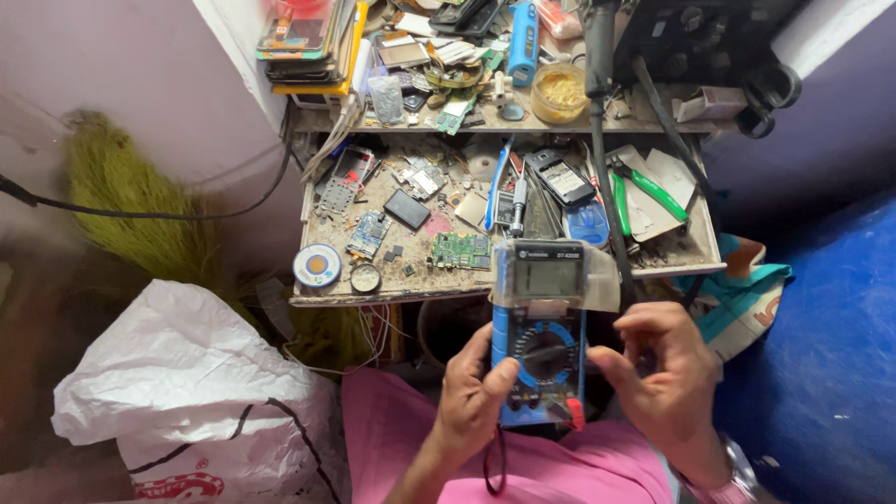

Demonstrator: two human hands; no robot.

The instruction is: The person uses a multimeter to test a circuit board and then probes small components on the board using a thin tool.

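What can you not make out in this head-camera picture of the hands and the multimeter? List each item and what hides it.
- Multimeter display: blank or too faint to read through its plastic wrap.
- Its lower left edge: covered by the left hand.
- Right hand fingertips: whether they touch the multimeter is unclear.
- Small parts on the workbench: too small and cluttered to identify.

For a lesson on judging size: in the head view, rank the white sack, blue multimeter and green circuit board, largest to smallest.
1. white sack
2. blue multimeter, though it is nearer the camera
3. green circuit board
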